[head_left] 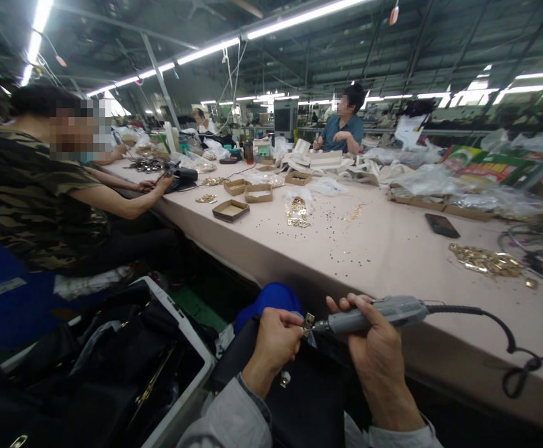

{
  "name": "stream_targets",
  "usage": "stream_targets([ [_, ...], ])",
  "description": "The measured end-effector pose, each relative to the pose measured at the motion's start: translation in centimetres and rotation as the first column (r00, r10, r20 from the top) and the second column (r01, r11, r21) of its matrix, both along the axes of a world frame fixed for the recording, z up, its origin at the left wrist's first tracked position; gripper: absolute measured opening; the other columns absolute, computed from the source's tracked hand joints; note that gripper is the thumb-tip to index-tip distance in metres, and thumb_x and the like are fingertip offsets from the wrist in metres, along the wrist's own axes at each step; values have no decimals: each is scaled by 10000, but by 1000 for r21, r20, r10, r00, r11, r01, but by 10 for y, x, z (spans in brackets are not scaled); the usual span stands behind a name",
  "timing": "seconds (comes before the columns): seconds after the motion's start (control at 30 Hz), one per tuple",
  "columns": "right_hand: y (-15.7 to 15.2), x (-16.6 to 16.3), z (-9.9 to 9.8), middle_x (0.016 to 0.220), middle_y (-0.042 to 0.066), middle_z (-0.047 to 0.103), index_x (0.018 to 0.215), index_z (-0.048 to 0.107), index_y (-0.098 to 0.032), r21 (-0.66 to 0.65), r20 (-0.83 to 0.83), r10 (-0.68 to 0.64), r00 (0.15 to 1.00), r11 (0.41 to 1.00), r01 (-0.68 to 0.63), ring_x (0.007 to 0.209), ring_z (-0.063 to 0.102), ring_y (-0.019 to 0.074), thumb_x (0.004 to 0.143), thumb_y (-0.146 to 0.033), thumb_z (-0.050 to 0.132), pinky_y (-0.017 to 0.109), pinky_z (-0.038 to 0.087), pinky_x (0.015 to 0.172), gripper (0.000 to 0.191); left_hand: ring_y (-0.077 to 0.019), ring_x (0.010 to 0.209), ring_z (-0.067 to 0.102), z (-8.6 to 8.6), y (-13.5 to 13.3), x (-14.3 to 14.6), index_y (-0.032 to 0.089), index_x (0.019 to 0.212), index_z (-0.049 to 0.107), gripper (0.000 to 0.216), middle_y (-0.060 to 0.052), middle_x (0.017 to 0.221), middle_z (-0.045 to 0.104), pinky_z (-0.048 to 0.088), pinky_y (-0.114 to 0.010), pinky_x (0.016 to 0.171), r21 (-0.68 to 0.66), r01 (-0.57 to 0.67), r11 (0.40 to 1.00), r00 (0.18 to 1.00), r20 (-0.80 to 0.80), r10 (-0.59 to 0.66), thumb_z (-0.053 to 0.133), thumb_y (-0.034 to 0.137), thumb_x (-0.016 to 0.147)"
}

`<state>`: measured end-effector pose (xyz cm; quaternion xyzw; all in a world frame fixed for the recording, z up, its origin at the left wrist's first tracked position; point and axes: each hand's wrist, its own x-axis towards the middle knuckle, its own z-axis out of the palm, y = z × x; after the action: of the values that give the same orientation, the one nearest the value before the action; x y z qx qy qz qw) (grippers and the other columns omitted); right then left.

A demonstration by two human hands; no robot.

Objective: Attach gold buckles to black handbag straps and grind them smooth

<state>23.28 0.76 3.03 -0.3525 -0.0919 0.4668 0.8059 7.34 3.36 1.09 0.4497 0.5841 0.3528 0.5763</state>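
My right hand (374, 348) is closed around a grey electric screwdriver (383, 313), its bit pointing left. The tip meets a small gold metal fitting (308, 322). Pinched at that fitting are the fingers of my left hand (278, 342), thumb and forefinger together. Below both hands a black bag (309, 392) lies across my lap, with another small metal piece (285, 378) on its front. Whether the pinched fitting is joined to the bag cannot be made out. A dark cord (481, 311) runs right from the screwdriver's rear end.
The long table (383, 249) carries a pile of gold fittings (486, 259), a phone (442, 225), cardboard trays (231, 210) and scattered small screws. At lower left stands a white crate (178, 323) of black bags. A co-worker in camouflage (33, 193) sits left; another person (341, 130) is across the table.
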Motion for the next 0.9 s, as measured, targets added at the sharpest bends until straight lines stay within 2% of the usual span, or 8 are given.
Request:
stream_targets([
  [0.23, 3, 0, -9, 808, -23, 626, 813, 644, -173, 8, -9, -18, 1000, 1000, 19, 776, 622, 150, 690, -215, 900, 624, 597, 1013, 288, -102, 306, 395, 5, 6, 5, 134, 693, 654, 184, 46, 385, 511, 256, -204, 307, -55, -42, 998, 999, 10, 42, 636, -42, 638],
  [0.47, 7, -1, -8, 818, -18, 634, 788, 643, -171, -28, -58, -60, 997, 998, 58, 764, 617, 148, 680, -188, 877, 608, 612, 997, 258, -98, 299, 363, 11, 13, 6, 159, 595, 603, 235, 53, 342, 455, 234, -210, 314, -105, -66, 992, 997, 18, 69, 604, -73, 630],
  [0.6, 8, -2, -8, 814, -22, 624, 778, 637, -169, -28, -70, -73, 995, 997, 71, 754, 618, 149, 664, -166, 885, 616, 617, 985, 274, -99, 309, 368, 13, 15, 5, 158, 599, 604, 237, 47, 345, 460, 232, -211, 319, -116, -72, 991, 997, 31, 76, 597, -75, 638],
  [0.9, 6, -3, -10, 827, -34, 600, 769, 644, -167, -23, -77, -73, 994, 997, 72, 784, 602, 143, 680, -188, 892, 614, 589, 1038, 265, -88, 327, 368, 12, 17, 4, 146, 626, 619, 192, 50, 373, 469, 202, -204, 350, -112, -60, 992, 997, 42, 65, 705, -23, 593],
])
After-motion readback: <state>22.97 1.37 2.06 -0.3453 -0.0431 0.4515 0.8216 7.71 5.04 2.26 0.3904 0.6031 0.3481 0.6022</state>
